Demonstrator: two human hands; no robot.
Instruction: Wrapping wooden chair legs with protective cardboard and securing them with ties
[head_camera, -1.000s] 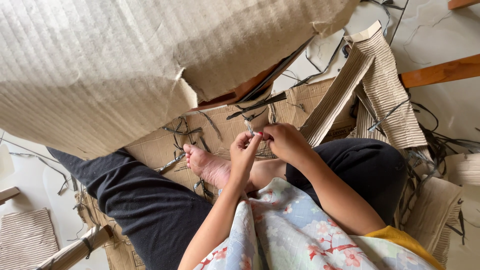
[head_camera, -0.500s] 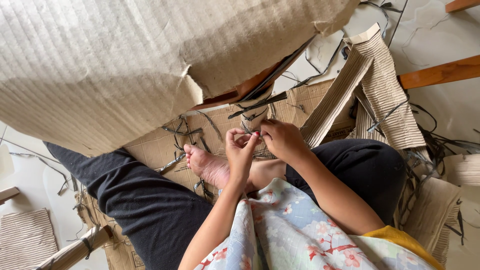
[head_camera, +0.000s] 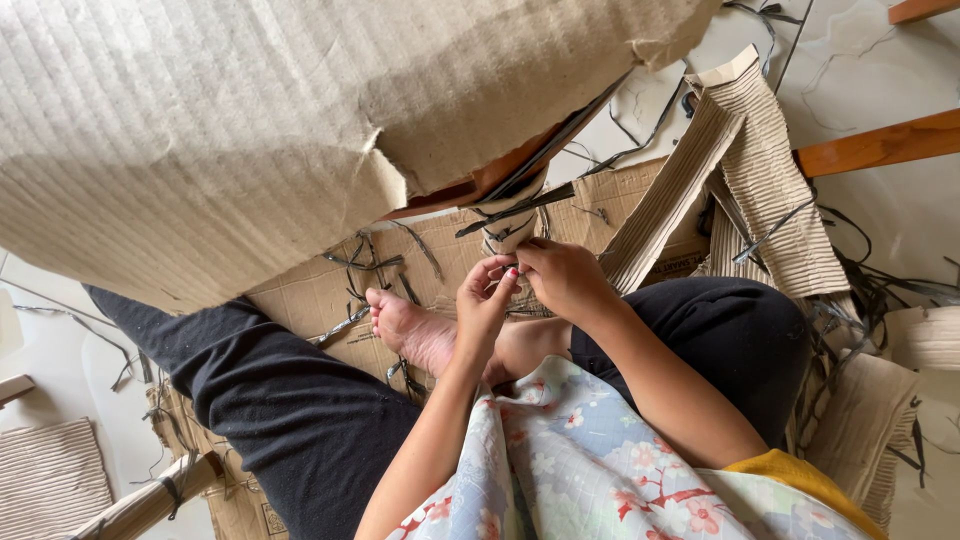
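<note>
Pale tiled floor, wooden furniture rail, daylight

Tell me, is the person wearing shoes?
No, the foot is bare, resting on flat cardboard just left of the left hand and right hand.
</note>
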